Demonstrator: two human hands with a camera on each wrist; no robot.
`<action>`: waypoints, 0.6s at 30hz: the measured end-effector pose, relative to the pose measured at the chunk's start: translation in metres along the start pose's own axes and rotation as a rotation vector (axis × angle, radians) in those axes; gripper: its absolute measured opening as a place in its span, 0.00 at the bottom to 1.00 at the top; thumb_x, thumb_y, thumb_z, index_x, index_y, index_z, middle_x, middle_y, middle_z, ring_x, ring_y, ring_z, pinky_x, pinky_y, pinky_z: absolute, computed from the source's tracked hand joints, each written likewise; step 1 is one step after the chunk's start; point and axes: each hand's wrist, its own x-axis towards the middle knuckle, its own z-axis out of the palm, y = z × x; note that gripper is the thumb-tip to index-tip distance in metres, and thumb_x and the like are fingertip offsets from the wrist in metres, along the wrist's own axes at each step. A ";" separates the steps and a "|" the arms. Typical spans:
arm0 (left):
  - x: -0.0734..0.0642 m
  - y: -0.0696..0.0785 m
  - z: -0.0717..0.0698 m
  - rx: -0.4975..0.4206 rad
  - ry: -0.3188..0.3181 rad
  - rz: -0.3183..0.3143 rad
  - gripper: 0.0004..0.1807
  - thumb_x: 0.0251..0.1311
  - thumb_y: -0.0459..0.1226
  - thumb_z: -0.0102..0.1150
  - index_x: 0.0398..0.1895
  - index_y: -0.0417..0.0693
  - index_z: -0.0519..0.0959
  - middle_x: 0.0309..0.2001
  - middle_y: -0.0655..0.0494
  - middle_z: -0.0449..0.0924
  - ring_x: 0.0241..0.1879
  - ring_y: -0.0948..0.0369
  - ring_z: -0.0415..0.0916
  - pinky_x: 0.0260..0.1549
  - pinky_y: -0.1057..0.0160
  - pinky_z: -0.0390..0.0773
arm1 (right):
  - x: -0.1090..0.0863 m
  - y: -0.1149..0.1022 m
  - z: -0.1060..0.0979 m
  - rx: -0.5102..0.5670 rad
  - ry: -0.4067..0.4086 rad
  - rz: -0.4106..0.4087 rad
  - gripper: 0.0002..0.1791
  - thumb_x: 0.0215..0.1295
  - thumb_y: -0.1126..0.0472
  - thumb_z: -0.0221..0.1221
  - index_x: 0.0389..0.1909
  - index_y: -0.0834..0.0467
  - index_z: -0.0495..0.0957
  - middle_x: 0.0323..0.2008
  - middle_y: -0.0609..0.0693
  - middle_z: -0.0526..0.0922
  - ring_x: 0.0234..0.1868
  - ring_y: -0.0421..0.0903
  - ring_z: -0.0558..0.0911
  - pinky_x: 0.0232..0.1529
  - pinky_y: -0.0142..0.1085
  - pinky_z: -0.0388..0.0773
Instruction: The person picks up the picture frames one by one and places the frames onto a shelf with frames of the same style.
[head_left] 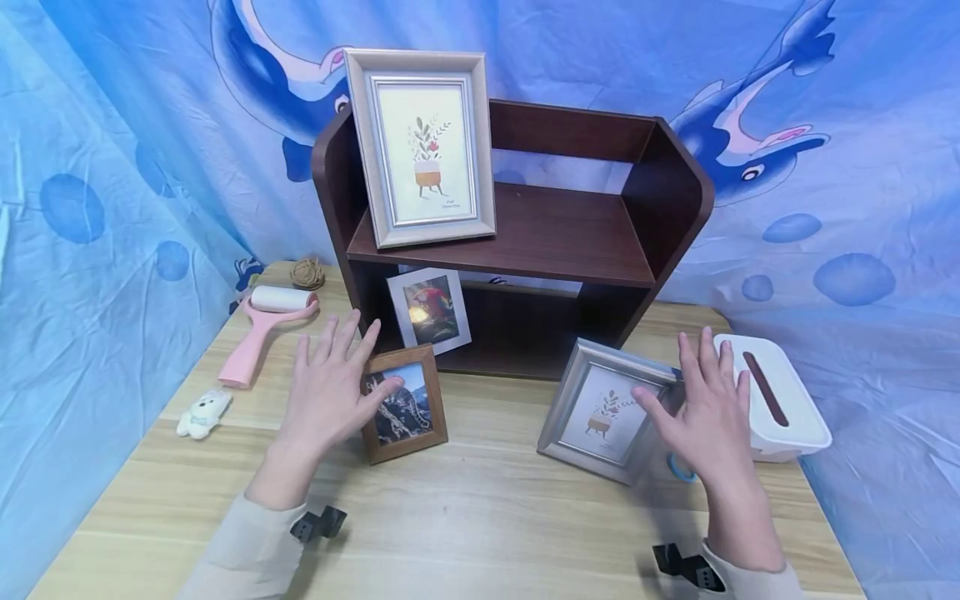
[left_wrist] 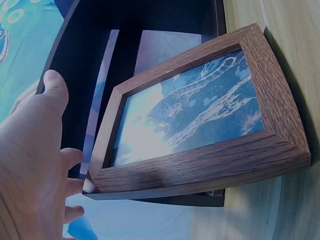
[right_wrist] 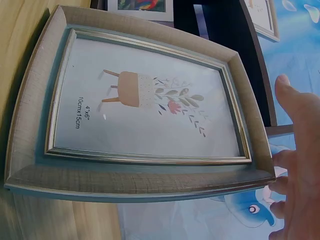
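Note:
My left hand [head_left: 327,396], fingers spread, hovers by the left side of a brown wooden photo frame [head_left: 441,417] that stands tilted back on the table. In the left wrist view a fingertip lies close to a corner of that wooden frame [left_wrist: 225,162]; contact is unclear. On the other side, my right hand [head_left: 708,412] is spread beside a silver-grey photo frame [head_left: 558,400] with a potted-plant print. The right wrist view shows its fingers near the top corner of the grey frame [right_wrist: 145,185]. Neither hand grips anything.
A dark two-tier shelf [head_left: 570,233] holds a large silver frame [head_left: 420,233] above and a white parrot-picture frame [head_left: 454,342] below. Leftward lie a pink lint roller [head_left: 251,346], a twine ball [head_left: 307,273] and a white plush toy [head_left: 204,414]. A white tissue box [head_left: 802,408] stands right, near a blue ring [head_left: 681,468].

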 end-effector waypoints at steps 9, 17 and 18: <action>0.007 -0.003 0.000 -0.130 0.115 -0.013 0.39 0.66 0.62 0.56 0.69 0.43 0.72 0.73 0.38 0.64 0.72 0.37 0.58 0.67 0.31 0.55 | 0.000 0.001 0.002 0.113 0.162 0.038 0.45 0.62 0.43 0.66 0.75 0.58 0.63 0.72 0.63 0.67 0.72 0.66 0.64 0.67 0.67 0.59; 0.023 -0.017 0.008 -0.422 0.378 -0.095 0.32 0.64 0.48 0.65 0.65 0.38 0.74 0.61 0.38 0.76 0.59 0.39 0.73 0.56 0.35 0.70 | 0.001 0.019 0.013 0.379 0.371 0.042 0.31 0.62 0.62 0.67 0.67 0.63 0.73 0.53 0.63 0.84 0.53 0.38 0.81 0.55 0.22 0.71; 0.024 -0.019 0.010 -0.455 0.391 -0.106 0.32 0.64 0.47 0.65 0.66 0.38 0.73 0.61 0.38 0.76 0.59 0.39 0.74 0.56 0.35 0.71 | 0.001 0.022 0.015 0.418 0.375 0.042 0.30 0.63 0.63 0.66 0.66 0.64 0.73 0.52 0.63 0.84 0.51 0.32 0.81 0.53 0.17 0.69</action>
